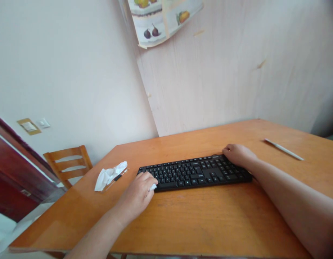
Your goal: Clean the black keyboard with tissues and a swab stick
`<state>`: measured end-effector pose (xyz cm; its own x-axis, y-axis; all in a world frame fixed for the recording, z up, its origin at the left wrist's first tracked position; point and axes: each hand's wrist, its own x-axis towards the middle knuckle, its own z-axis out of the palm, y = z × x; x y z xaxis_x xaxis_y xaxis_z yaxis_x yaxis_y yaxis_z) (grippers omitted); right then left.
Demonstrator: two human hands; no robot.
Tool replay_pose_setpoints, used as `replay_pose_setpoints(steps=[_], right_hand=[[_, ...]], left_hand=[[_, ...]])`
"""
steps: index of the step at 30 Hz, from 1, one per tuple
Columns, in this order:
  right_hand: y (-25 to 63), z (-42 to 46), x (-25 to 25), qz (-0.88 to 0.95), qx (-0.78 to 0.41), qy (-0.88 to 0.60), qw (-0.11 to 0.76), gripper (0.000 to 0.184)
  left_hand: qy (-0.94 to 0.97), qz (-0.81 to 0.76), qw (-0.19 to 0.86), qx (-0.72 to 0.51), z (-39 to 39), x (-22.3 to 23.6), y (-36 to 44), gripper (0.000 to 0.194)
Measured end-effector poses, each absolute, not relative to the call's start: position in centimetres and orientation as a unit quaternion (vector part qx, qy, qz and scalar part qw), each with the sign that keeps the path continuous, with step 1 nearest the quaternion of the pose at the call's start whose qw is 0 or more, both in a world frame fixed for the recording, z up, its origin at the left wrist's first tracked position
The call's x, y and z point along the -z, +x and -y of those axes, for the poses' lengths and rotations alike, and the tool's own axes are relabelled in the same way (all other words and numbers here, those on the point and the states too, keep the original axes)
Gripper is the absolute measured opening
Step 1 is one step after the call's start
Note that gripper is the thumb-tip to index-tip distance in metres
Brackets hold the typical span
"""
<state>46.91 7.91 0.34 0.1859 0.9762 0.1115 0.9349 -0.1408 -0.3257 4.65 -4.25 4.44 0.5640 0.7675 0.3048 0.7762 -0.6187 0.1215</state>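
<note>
A black keyboard lies flat on the wooden table. My left hand rests over its left end, fingers closed on a small white wad that looks like tissue. At the keyboard's far right corner, my right hand is curled against the edge, gripping it; its fingertips are partly hidden. Left of the keyboard lies a crumpled white tissue, and beside it a thin tool with a black grip.
The orange-brown wooden table stands against the wall. A slim white stick-like object lies at the right. Beyond the table's left edge is a wooden chair. A poster of fruit hangs above.
</note>
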Motion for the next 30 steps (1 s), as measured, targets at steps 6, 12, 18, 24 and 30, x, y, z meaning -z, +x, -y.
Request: replay_pose_setpoints(steps=[6, 12, 18, 24, 30], right_hand=[[46.4, -7.6, -1.0, 0.622, -0.077, -0.762, 0.164, 0.035], [45.9, -7.2, -1.5, 0.621, -0.075, -0.763, 0.163, 0.036], [45.7, -7.0, -1.8, 0.608, -0.089, -0.77, 0.17, 0.035], [45.5, -6.8, -2.0, 0.601, -0.098, -0.773, 0.177, 0.034], [45.4, -6.8, -2.2, 0.598, -0.101, -0.776, 0.173, 0.034]], left_hand=[[-0.895, 0.412, 0.009, 0.168, 3.2, -4.5, 6.7, 0.026], [-0.904, 0.394, -0.001, 0.168, 1.7, -4.6, 9.3, 0.023], [-0.911, 0.377, -0.015, 0.169, 0.7, -4.6, 11.4, 0.022], [-0.917, 0.36, -0.022, 0.169, -0.1, -4.7, 13.6, 0.021], [-0.908, 0.352, -0.076, 0.213, -0.4, -5.7, 15.8, 0.018]])
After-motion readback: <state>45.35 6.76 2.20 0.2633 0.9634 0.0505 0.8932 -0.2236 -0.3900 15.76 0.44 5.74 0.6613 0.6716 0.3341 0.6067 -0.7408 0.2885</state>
